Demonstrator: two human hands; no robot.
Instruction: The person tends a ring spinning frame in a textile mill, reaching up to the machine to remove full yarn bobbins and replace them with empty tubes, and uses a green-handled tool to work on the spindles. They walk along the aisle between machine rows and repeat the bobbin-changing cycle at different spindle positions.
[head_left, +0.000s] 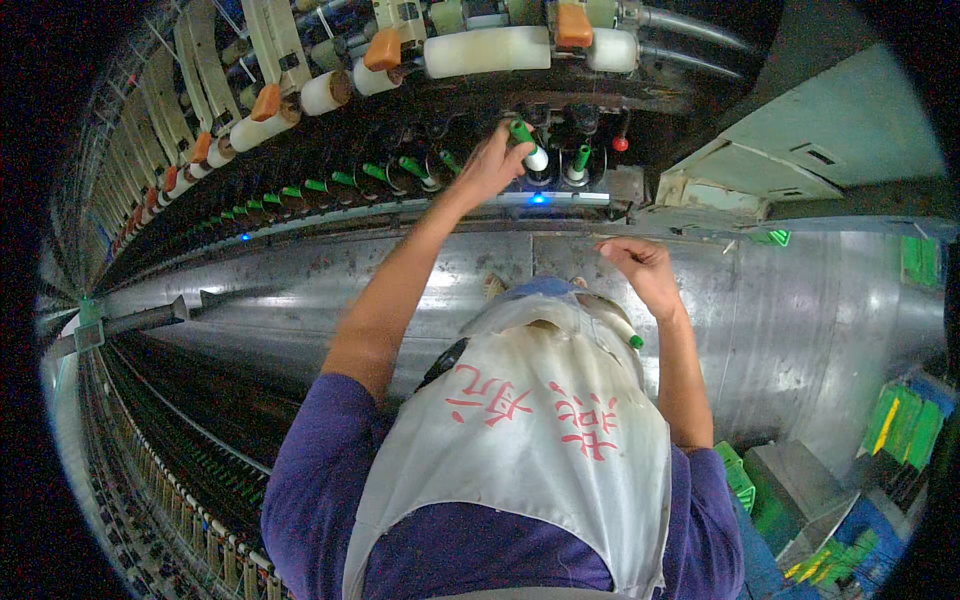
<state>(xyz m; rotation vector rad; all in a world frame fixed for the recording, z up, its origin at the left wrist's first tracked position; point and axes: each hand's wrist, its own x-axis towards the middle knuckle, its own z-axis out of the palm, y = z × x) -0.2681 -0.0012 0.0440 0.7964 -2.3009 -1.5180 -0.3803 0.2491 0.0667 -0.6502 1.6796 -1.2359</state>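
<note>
The green-tipped bobbin (535,155) sits at the upper centre of the frame, where we see the left hand (490,168) gripping it, thumb and fingers closed around its green upper part while the white wound part shows below them. The bobbin tilts a little, its tip toward the upper left, and we cannot tell whether its lower end rests in its place on the machine. Right of centre we find the right hand (648,278) raised apart from the machine, its fingers curled and thumb and forefinger narrowly spaced near their tips; we cannot tell whether a fine thread lies between them. Just right of the held bobbin we see a neighbouring bobbin (580,160) standing in the row, with a red ball knob (620,144) farther right and a blue light (538,198) on the rail (470,209) just below. From there a row of green-tipped tubes (343,179) curves away toward the left of the frame. Along the top we make out white rollers (487,52) and orange tabs (574,25). Below the hands a white apron (510,400) with red writing fills the lower centre, another green-ended bobbin (636,341) lying at its right edge, over shiny grey floor (800,320). Toward the lower right we notice green crates (905,425).
</note>
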